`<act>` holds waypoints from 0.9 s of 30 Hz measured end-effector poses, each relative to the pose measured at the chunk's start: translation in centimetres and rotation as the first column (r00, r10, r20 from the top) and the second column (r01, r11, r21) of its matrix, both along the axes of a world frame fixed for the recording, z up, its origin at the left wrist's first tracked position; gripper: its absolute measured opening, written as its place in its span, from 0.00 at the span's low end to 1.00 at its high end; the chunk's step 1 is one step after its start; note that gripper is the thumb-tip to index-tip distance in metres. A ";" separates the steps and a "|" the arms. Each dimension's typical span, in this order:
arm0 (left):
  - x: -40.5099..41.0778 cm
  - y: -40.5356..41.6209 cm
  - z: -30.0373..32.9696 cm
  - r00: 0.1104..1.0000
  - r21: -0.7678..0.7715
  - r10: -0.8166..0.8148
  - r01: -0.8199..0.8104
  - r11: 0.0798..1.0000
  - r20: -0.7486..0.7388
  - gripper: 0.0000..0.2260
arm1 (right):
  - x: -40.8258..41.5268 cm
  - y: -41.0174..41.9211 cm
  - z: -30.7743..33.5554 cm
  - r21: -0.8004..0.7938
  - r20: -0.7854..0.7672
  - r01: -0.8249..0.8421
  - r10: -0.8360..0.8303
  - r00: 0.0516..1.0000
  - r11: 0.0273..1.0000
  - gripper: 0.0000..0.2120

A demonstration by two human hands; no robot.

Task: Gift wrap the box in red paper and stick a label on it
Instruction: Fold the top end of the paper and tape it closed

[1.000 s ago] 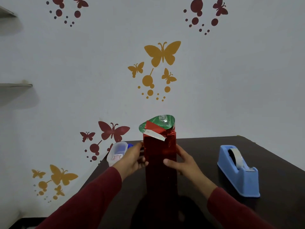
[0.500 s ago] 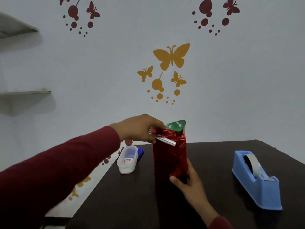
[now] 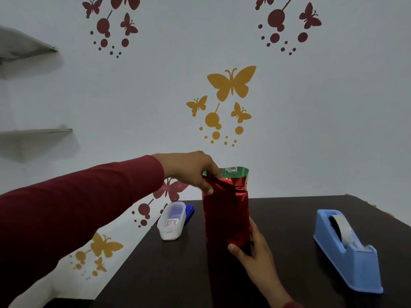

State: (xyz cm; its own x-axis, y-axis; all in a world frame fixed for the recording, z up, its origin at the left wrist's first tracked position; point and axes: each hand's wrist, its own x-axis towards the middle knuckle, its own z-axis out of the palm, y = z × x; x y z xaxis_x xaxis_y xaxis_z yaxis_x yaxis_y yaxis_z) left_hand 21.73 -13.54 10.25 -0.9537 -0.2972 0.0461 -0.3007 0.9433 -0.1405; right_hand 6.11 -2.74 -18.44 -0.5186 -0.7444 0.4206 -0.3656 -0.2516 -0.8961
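A tall box wrapped in shiny red paper [image 3: 225,214] stands upright on the dark table [image 3: 289,218]. A green inner side of the paper [image 3: 235,171] sticks up at its top. My left hand [image 3: 191,170] reaches over from the left and pinches the paper's top left corner, thumb on the front face. My right hand [image 3: 255,254] grips the box low on its right side, thumb across the front. The box's lower part is in shadow.
A blue tape dispenser [image 3: 347,252] with a roll of clear tape sits on the right of the table. A small translucent plastic container [image 3: 172,221] lies near the left edge, with a blue object [image 3: 190,213] behind it. The wall with butterfly decals is right behind.
My left hand left the box's side, rose to its top and folded the paper flap down. My right hand slid lower on the right side. The camera view shifted left.
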 end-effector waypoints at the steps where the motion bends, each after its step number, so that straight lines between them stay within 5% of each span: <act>1: -0.2 0.2 0.3 0.999 0.019 -0.009 0.010 1.000 -0.039 0.11 | 0.0 0.0 0.0 -0.002 -0.001 -0.002 0.002 1.000 1.000 0.47; 6: -1.3 1.5 1.6 0.979 0.088 -0.003 0.022 0.996 -0.204 0.14 | 0.0 0.3 0.0 -0.018 0.026 -0.008 0.009 1.000 1.000 0.45; 10: -2.9 2.7 -0.2 0.999 -0.002 0.048 -0.048 0.999 0.001 0.35 | 0.0 0.4 -0.1 -0.036 0.030 0.006 -0.005 1.000 0.999 0.49; 12: -4.2 3.1 -1.0 0.999 -0.035 0.034 -0.034 0.999 -0.023 0.31 | -0.1 0.3 -0.4 -0.049 0.017 0.026 -0.026 1.000 0.998 0.49; 16: -5.9 3.4 -0.6 0.948 0.091 0.026 0.003 0.996 -0.318 0.19 | -0.5 0.3 -0.7 -0.090 0.023 0.048 -0.046 0.999 0.995 0.48; 18: -6.3 3.4 -0.3 0.915 0.146 0.102 -0.048 0.988 -0.391 0.26 | -0.5 0.3 -0.7 -0.096 0.030 0.042 -0.040 0.999 0.994 0.49; 21: -7.1 3.7 -0.9 0.945 0.165 0.227 -0.191 0.968 -0.235 0.42 | -0.5 0.2 -0.8 -0.090 0.033 0.031 -0.028 0.999 0.995 0.51; 23: -7.9 3.5 -1.2 0.955 0.126 0.227 -0.205 0.971 -0.191 0.41 | -0.5 0.1 -0.8 -0.093 0.033 0.031 -0.028 0.999 0.995 0.51; 27: -7.7 3.3 0.7 0.864 0.302 0.222 -0.087 0.949 -0.451 0.29 | -0.5 0.3 -0.6 -0.094 0.041 0.028 -0.025 0.999 0.995 0.52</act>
